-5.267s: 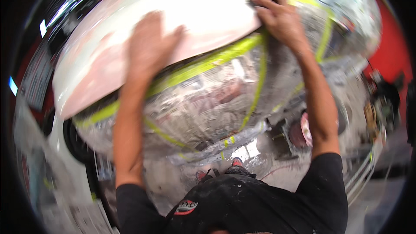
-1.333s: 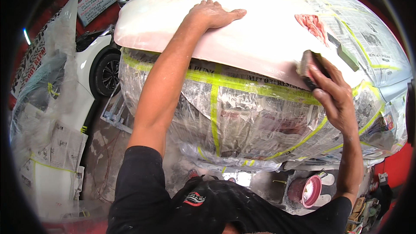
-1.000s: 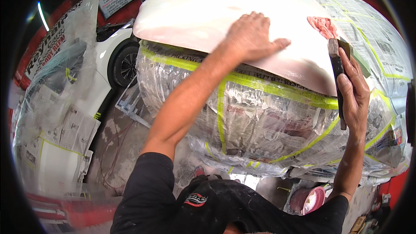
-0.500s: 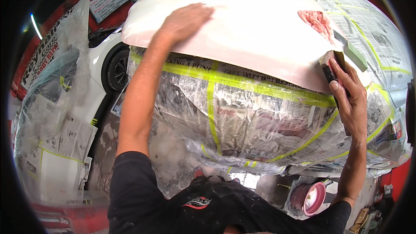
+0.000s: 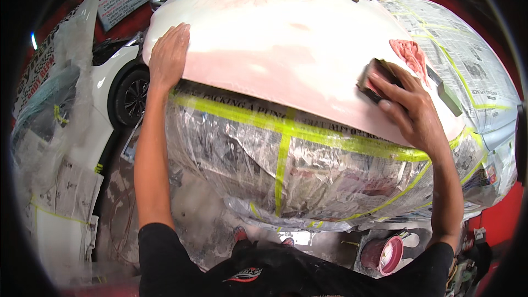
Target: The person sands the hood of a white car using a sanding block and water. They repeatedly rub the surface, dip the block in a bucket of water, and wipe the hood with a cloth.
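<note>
A white car hood with pinkish patches (image 5: 264, 49) spreads in front of me. My left hand (image 5: 170, 58) lies flat on its left near edge, fingers stretched out and holding nothing. My right hand (image 5: 410, 99) grips a dark sanding block (image 5: 372, 71) on the right part of the hood, fingers wrapped over it. The block's underside is hidden. Just beyond that hand lies a crumpled pink cloth (image 5: 408, 54). To its right rests a long green block (image 5: 450, 99) near the hood's right edge.
Newspaper and plastic held by yellow tape (image 5: 231, 137) cover the car's front below the hood and its right side. A white car with a black wheel (image 5: 132, 96) stands at left. A pink bucket (image 5: 391, 256) sits on the floor at lower right.
My left hand has moved left across the hood to its left edge and flattened there. My right hand brought the sanding block leftward, from upright at the right edge onto the surface.
</note>
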A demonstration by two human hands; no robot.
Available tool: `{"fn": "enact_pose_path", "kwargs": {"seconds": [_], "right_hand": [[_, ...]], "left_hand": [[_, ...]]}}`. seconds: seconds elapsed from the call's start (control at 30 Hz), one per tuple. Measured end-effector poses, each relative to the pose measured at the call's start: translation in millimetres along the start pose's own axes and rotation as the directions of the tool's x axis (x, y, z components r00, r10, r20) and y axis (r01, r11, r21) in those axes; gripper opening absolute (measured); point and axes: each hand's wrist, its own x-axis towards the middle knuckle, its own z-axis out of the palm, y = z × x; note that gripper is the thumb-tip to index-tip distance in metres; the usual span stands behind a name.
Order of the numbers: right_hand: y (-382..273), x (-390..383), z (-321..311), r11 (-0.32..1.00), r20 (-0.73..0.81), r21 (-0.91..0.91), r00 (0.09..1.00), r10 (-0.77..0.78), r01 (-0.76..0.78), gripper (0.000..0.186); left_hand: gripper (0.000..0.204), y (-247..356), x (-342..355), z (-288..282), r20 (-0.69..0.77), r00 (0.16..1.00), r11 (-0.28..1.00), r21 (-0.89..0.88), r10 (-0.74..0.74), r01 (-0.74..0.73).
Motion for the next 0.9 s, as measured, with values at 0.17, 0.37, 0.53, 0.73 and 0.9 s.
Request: {"fn": "enact_pose_path", "kwargs": {"seconds": [0.17,0.37,0.53,0.73,0.9], "right_hand": [[12,83,17,0.974,0.127,0.220,0.988,-0.090,0.060,0.045],[54,66,-1,0.955,0.261,0.291,0.957,-0.127,0.047,0.050],[29,140,33,0.968,0.277,0.249,0.960,-0.033,-0.038,0.053],[11,120,22,0.979,0.270,0.200,0.960,-0.080,0.025,0.049],[8,151,34,0.996,0.256,0.057,0.965,0.051,-0.068,0.043]], "left_hand": [[0.051,14,-5,-1,-0.045,0.998,0.999,-0.010,-0.046,0.046],[0.056,20,-3,-10,-0.076,0.993,0.996,-0.018,-0.088,0.087],[0.059,22,-1,-7,-0.104,0.991,0.992,-0.106,-0.086,0.074],[0.059,16,-4,-11,-0.113,0.992,0.995,-0.082,-0.058,0.049],[0.060,26,-1,-8,-0.130,0.989,0.990,-0.127,-0.071,0.055]]}}
